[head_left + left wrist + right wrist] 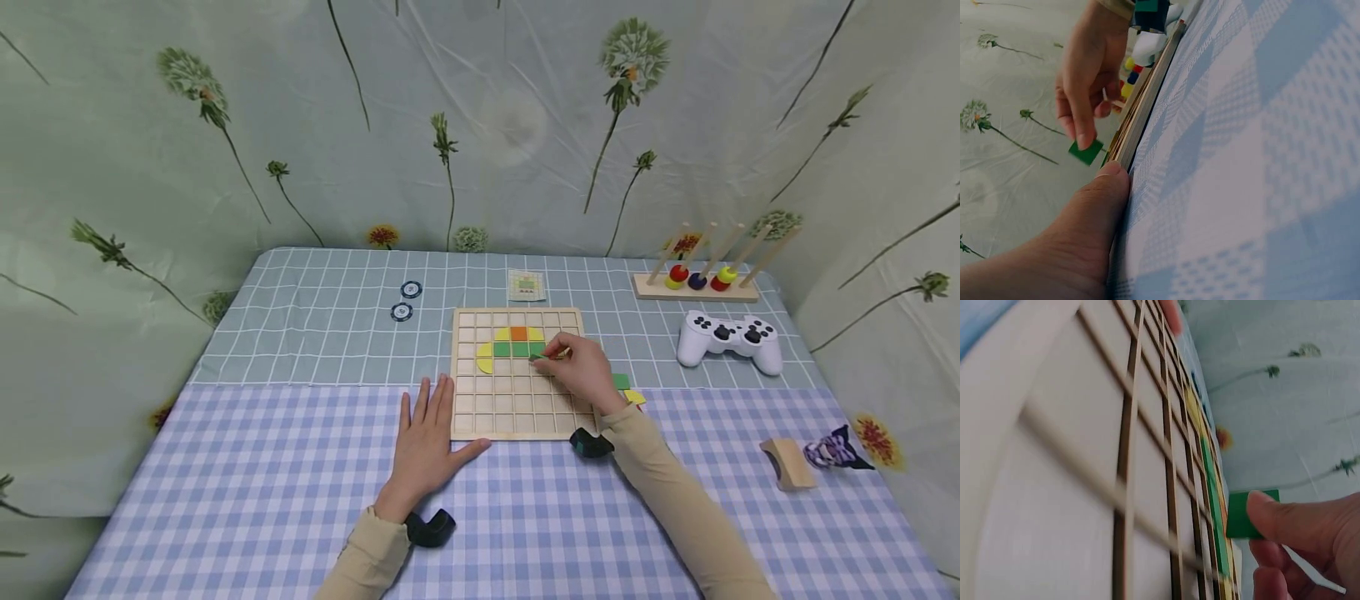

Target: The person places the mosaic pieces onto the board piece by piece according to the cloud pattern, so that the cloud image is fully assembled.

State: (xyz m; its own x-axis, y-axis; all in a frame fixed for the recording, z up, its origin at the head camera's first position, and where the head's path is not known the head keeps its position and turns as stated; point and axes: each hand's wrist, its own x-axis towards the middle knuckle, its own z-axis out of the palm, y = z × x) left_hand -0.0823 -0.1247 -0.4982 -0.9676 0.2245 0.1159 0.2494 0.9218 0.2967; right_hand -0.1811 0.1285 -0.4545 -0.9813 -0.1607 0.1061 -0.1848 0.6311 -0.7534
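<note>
A square wooden grid board [487,407] lies mid-table, with yellow curved pieces [485,358], an orange square [518,333] and a row of green squares [512,349] set in its upper cells. My right hand [581,371] pinches a green square tile [1244,515] between thumb and fingers, just above the board near the row's right end. Flat at the board's lower left corner, my left hand [426,442] has its fingers spread. In the left wrist view, the left thumb [1100,194] touches the board's edge.
Right of the board lie a loose green tile [621,382] and a yellow piece [634,397]. A pattern card [527,285] and two chips [411,289] lie behind it. Farther right are a bead-peg stand [696,287], a white game controller [730,340], a wooden arch [787,464] and a purple figure [836,450].
</note>
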